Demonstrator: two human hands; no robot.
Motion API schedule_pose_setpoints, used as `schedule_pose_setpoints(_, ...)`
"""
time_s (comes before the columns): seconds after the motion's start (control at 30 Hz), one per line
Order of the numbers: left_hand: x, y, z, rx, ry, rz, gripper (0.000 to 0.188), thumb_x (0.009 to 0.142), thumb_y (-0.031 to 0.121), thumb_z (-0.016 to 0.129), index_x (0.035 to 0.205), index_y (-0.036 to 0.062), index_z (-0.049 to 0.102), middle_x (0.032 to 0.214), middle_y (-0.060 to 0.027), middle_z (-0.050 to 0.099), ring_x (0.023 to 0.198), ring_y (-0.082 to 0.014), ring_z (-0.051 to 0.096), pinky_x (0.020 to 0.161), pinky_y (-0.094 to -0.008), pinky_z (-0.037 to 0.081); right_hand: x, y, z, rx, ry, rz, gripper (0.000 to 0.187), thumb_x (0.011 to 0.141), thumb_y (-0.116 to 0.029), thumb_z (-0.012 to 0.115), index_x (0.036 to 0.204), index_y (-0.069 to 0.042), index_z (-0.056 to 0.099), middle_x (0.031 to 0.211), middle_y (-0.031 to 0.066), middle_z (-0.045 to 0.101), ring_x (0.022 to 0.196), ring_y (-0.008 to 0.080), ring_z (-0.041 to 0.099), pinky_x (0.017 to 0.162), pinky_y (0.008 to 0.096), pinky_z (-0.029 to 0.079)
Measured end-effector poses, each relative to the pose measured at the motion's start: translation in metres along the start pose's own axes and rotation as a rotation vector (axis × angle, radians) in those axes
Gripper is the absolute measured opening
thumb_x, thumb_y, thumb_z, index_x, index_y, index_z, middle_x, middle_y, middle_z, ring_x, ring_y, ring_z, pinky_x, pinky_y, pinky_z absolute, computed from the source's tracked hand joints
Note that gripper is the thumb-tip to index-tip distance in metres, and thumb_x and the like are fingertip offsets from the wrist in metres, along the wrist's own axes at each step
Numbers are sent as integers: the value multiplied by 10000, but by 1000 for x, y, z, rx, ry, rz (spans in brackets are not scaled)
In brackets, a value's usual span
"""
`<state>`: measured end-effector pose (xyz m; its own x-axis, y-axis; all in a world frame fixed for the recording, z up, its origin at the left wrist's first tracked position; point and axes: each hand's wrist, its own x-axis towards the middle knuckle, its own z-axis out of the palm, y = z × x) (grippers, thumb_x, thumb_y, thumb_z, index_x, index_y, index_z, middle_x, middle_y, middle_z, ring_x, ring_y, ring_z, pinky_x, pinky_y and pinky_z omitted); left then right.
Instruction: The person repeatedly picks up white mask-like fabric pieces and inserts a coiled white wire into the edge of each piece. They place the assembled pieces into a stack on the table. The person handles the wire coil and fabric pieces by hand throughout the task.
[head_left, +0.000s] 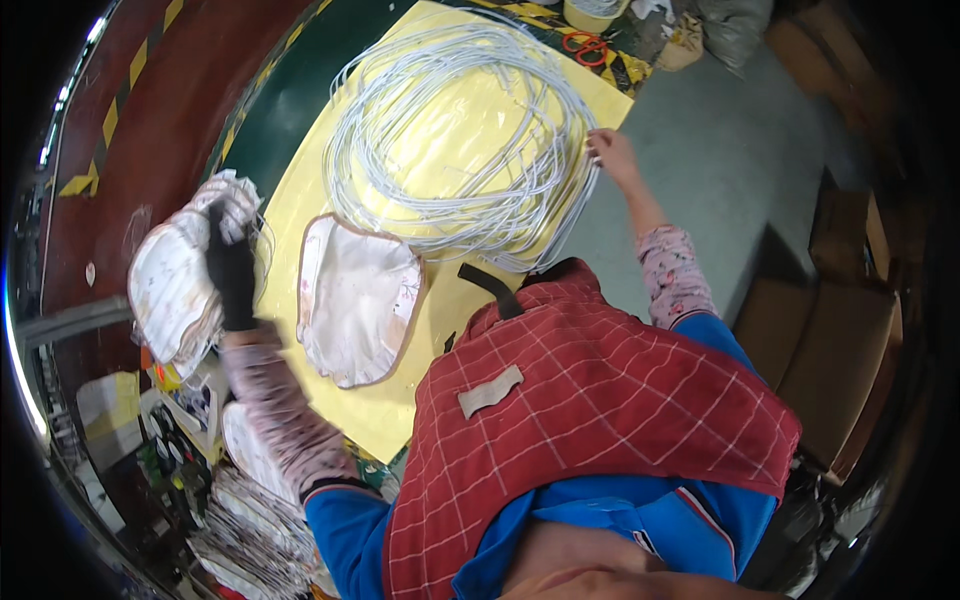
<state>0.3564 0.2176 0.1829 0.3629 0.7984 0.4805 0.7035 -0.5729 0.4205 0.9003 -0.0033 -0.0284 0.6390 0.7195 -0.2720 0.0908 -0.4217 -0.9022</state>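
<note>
A large loose coil of thin white cord or tubing (450, 235) lies on a yellow sheet (385, 420). At the coil's right edge, my bare right hand (612, 155) has its fingers curled round some outer strands. My left hand (230, 265), in a black glove, grips a bundle of white fabric pieces with brown edging (170, 280) to the left of the sheet; its fingertips are partly hidden among them. Between the coil and me, a single white floral fabric piece (355, 300) with a brown border lies flat, touched by neither hand.
Orange-handled scissors (585, 48) lie beyond the coil, near a pale tub (595, 12). Cardboard boxes (835, 350) stand on the right. More stacked fabric pieces (250, 530) are at the lower left, below a white tray (195, 415). Yellow-black tape (630, 70) marks the far edge.
</note>
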Motion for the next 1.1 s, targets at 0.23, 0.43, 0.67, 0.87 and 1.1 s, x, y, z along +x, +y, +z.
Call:
schedule_pose_setpoints(0.23, -72, 259, 18, -204, -493, 408, 321, 811, 83, 607, 1115, 1, 545, 1086, -165, 588, 959, -308, 586, 850, -374, 458, 99, 36, -8, -858, 141, -209, 393, 824, -384, 562, 970, -28, 645, 939, 180, 654, 859, 343, 632, 744, 409, 499)
schedule_pose_setpoints(0.43, -120, 276, -39, -153, -525, 193, 357, 791, 136, 622, 1113, 9, 534, 1054, -172, 587, 950, -325, 582, 837, -392, 457, 100, 6, 13, -1094, 108, -128, 412, 780, -388, 566, 984, -33, 611, 965, 207, 648, 954, 395, 598, 810, 469, 471)
schedule_pose_setpoints(0.67, -144, 276, -56, -221, -553, 142, 405, 769, 197, 639, 1112, 19, 521, 1016, -179, 586, 939, -345, 578, 821, -412, 456, 41, -58, 1, 210, 150, -229, 259, 868, -207, 552, 980, 23, 592, 571, 3, 478, 440, 77, 443, 430, 217, 357)
schedule_pose_setpoints(0.87, -114, 255, -43, -340, -584, 115, 448, 749, 250, 654, 1111, 28, 510, 983, -185, 585, 929, -363, 574, 808, -429, 455, -140, -225, 73, 490, -19, -396, 334, 973, -160, 406, 1242, 30, 463, 567, -34, 348, 430, 45, 297, 377, 197, 240)
schedule_pose_setpoints(1.1, -187, 146, 94, -647, -540, -41, 252, 840, 134, 567, 1072, 48, 519, 826, -132, 607, 783, -298, 615, 657, -374, 477, -202, -286, 185, 722, -509, -618, 382, 984, -215, 397, 1260, 49, 416, 557, -27, 377, 399, 48, 303, 381, 195, 260)
